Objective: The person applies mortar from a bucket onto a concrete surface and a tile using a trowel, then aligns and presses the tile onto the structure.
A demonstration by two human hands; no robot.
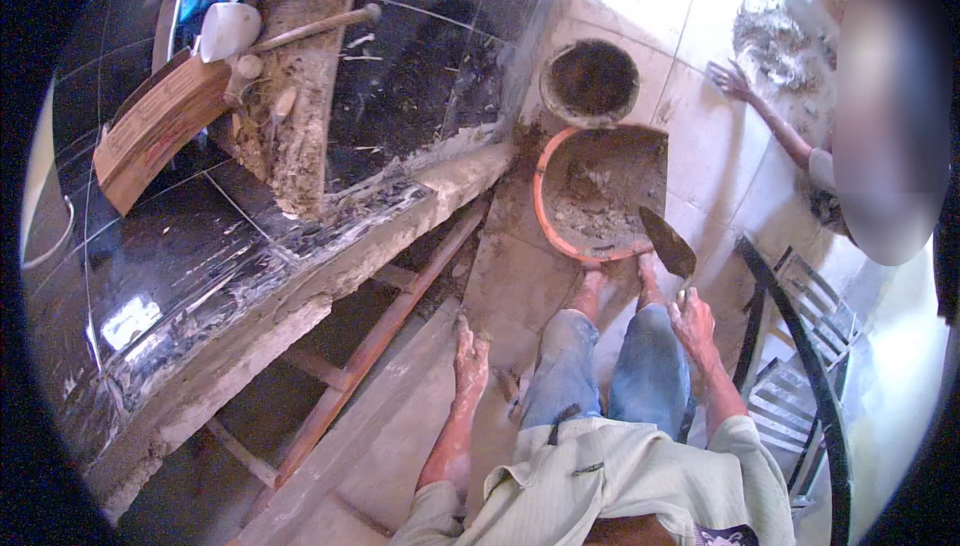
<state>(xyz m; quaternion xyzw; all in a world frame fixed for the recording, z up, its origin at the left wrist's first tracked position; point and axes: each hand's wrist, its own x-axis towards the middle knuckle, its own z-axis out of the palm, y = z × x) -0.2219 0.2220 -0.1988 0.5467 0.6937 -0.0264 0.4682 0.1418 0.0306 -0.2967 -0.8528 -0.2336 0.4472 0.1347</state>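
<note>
My right hand (693, 323) grips a mason's trowel (668, 242), its pointed blade raised over the near rim of an orange pan (541, 208) that holds wet mortar. My left hand (470, 358) hangs free with fingers spread, above a pale plank on the floor and beside my left knee; it holds nothing. My bare feet stand just in front of the pan. To the left runs a black stone slab (420, 56) with a rough mortar edge.
A round dark bucket (590, 81) sits behind the pan. A hammer (315, 28), a white bowl (228, 30) and a wooden float (155, 131) lie on the slab. Another person's hand (733, 81) rests on the tiled floor by a mortar heap. A black metal chair (790, 346) stands at my right.
</note>
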